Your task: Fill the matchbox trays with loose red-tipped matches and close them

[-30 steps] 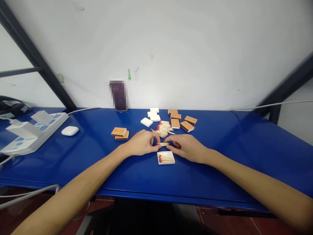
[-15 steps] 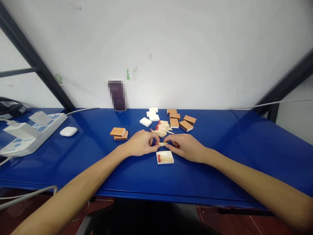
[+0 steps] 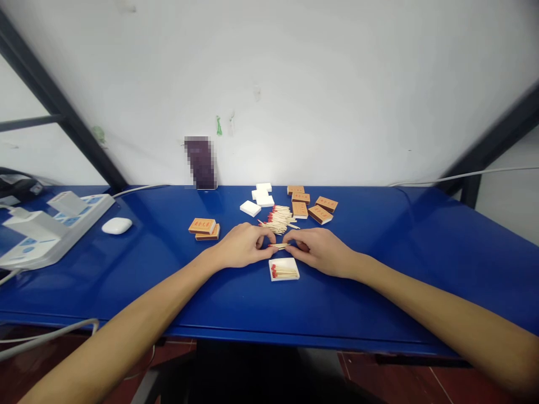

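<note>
My left hand (image 3: 243,244) and my right hand (image 3: 320,250) meet over the blue table (image 3: 400,269). Both pinch the ends of a small bundle of matches (image 3: 279,246) held level between their fingertips. Just below the bundle lies a white matchbox tray (image 3: 284,269) with several red-tipped matches in it. Behind my hands sits a loose pile of matches (image 3: 280,220).
Orange matchbox sleeves lie at back right (image 3: 311,205) and a stack of two at left (image 3: 204,229). White empty trays (image 3: 259,201) sit behind the pile. A white power strip (image 3: 46,227) and a white earbud case (image 3: 117,225) lie at far left. A wall rises behind.
My hands have closed in slightly on the bundle of matches, which now looks shorter between my fingertips. Nothing else on the table has moved.
</note>
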The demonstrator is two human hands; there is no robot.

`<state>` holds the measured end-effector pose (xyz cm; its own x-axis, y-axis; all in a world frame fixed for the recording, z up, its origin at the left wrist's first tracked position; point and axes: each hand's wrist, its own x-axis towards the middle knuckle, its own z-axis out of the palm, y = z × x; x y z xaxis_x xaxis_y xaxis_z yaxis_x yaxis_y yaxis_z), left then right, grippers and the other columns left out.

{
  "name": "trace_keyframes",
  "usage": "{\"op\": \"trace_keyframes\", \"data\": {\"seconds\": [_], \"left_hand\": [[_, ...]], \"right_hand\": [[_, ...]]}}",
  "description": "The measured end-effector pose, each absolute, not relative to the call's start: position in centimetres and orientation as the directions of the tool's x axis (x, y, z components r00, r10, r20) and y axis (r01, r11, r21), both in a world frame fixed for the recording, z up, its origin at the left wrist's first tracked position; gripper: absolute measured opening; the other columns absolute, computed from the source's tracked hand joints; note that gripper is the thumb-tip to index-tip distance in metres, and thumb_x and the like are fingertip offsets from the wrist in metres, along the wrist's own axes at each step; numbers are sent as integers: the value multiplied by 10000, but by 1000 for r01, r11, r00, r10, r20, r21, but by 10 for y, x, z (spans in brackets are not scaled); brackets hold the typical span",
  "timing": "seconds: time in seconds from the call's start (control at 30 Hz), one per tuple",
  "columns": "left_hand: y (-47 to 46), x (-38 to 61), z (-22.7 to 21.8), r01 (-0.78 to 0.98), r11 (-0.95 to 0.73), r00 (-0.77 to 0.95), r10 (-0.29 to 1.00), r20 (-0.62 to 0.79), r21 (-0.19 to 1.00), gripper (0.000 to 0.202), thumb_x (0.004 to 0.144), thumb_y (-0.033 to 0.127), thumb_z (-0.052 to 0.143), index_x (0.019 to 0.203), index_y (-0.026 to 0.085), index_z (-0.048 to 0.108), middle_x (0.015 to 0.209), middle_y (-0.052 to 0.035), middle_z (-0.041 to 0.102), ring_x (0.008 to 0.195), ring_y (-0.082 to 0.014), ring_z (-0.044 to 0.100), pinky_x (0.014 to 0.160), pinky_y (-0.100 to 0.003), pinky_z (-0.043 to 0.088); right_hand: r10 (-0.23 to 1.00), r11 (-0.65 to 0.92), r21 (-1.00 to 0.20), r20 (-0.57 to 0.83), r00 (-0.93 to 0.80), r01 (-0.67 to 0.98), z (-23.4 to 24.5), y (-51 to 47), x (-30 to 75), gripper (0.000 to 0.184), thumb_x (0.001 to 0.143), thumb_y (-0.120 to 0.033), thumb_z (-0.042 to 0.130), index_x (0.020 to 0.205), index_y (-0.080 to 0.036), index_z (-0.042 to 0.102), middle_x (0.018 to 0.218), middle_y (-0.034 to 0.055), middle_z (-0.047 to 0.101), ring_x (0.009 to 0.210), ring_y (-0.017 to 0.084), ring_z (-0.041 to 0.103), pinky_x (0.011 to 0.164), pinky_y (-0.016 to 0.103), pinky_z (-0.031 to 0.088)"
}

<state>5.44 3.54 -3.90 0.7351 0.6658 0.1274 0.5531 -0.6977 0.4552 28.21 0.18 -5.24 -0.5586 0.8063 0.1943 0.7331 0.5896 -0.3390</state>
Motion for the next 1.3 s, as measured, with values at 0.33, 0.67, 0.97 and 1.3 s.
{"op": "trace_keyframes", "data": {"seconds": [0.33,0.67,0.97,1.3], "left_hand": [[37,55,-40,556,-695,734,668,123,455,266,862,451,607,935,209,689,584,48,547,550,-95,500,567,-223,321],[37,56,-42,565,-696,726,675,135,442,219,877,394,593,917,210,706,591,44,558,547,-92,484,569,-218,309],[35,58,-41,595,-686,705,696,138,419,176,858,339,605,885,198,707,602,39,578,538,-88,477,548,-215,291],[35,60,-43,598,-700,712,687,142,390,158,867,312,590,898,196,694,590,46,580,524,-81,479,548,-210,304]], "right_hand": [[820,571,-343,195,-538,746,-53,3,282,186,939,-322,513,937,-201,654,629,-22,561,537,106,453,544,230,273],[817,576,-348,206,-539,740,-54,2,282,182,942,-320,518,916,-196,649,619,-29,548,530,97,438,541,224,270],[818,575,-353,222,-531,738,-56,3,283,143,929,-291,539,896,-195,639,624,-37,541,537,91,433,547,223,271],[761,649,-348,305,-572,677,-59,5,283,228,955,-334,529,996,-206,713,766,19,617,679,129,527,615,239,347]]}}
